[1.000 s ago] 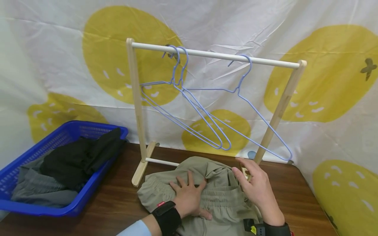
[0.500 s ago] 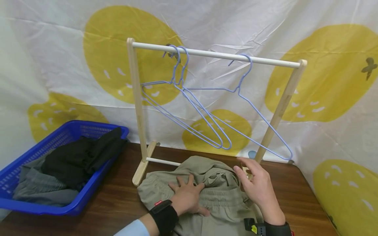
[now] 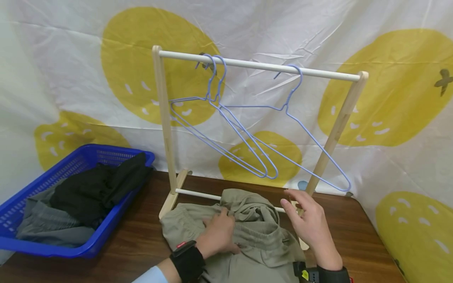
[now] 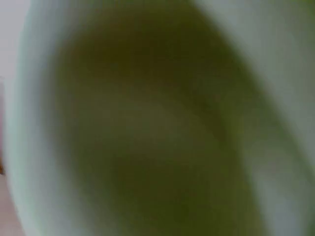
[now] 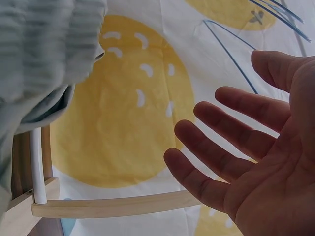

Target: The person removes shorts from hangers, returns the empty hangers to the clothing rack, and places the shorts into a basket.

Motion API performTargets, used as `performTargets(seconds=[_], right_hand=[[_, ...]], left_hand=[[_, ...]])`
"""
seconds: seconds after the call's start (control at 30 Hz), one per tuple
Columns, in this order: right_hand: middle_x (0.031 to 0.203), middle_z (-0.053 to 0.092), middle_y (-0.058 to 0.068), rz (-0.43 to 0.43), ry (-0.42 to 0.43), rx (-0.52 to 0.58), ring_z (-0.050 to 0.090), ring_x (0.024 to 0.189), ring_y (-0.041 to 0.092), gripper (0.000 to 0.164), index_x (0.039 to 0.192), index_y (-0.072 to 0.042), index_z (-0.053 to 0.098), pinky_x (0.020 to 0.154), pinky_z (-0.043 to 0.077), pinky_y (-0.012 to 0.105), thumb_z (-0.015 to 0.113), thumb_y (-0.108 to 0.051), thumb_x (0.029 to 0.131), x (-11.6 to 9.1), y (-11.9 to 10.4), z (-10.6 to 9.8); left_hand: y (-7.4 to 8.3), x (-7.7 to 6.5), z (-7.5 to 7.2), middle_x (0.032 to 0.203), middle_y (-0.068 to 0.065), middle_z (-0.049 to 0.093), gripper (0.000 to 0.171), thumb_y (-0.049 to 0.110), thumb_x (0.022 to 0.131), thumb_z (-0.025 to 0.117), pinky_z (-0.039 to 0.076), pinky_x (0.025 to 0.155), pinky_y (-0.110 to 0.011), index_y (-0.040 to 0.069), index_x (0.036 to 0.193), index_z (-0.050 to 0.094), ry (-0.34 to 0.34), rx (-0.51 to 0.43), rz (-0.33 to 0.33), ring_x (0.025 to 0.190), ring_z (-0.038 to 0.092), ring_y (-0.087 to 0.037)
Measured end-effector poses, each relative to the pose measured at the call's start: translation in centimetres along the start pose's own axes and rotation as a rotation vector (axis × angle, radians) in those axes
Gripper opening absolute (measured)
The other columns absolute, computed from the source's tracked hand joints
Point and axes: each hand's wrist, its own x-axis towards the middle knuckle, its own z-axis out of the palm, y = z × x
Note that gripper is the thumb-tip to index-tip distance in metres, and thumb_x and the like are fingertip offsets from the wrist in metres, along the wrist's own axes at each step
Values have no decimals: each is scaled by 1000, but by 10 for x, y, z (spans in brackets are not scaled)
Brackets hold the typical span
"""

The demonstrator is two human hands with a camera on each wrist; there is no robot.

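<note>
Khaki pants (image 3: 255, 236) with a gathered elastic waistband lie bunched on the table in front of the rack. My left hand (image 3: 217, 232) is on the left part of them, its fingers bent and drawn together on the cloth. Blurred greenish cloth (image 4: 147, 128) fills the left wrist view and hides that hand. To the right of the pants, my right hand (image 3: 308, 220) is held up with nothing in it. Its fingers are spread and slightly bent in the right wrist view, apart from the waistband (image 5: 49, 44).
Behind the pants stands a wooden rack (image 3: 162, 118) with a white rail (image 3: 255, 65). Three blue wire hangers (image 3: 293, 94) hang from it. A blue basket (image 3: 90, 249) with dark and grey clothes (image 3: 88, 192) is at the left. A patterned curtain covers the back.
My left hand has drawn its spread fingers together and moved slightly left. The pants have shifted and bunched up, uncovering more of the rack's lower bar. My right hand has hardly moved.
</note>
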Motion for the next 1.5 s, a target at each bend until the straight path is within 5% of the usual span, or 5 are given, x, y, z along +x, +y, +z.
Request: performTargets(seconds=[0.37,1.0,1.23,1.37,1.5], right_hand=[[118,73,14,4,-3,7,70,102,32,26,117,-1,73,80,58,50,74,0,91,-1,0,1],[119,72,17,-12,-18,-3,70,105,34,28,118,1,72,80,57,52,75,-2,90,1,-2,6],[120,72,16,-16,-13,-8,70,108,35,29,118,1,72,86,54,43,76,-4,90,1,-1,5],[120,72,16,-21,-8,-7,69,109,34,29,118,0,72,91,47,22,76,-4,90,1,0,5],[120,72,16,-25,-14,-10,69,109,34,28,119,0,72,88,51,32,75,-4,91,2,0,4]], left_hand=[[-20,-7,-6,102,-21,57,21,-13,69,69,40,60,-29,1,84,63,180,-127,147,76,50,-21],[-27,-22,-22,115,-22,65,57,-26,70,55,52,82,-43,-6,123,61,380,-270,120,109,65,-39],[-22,-26,-34,102,-12,67,66,-28,67,50,30,54,-29,9,122,55,451,-290,173,64,42,-19],[-18,-30,-42,124,-13,70,88,-29,64,47,44,61,-31,13,141,57,489,-295,209,80,66,-25],[-14,-35,-50,133,-11,68,90,-30,63,43,52,72,-37,13,139,63,516,-304,227,112,68,-35]])
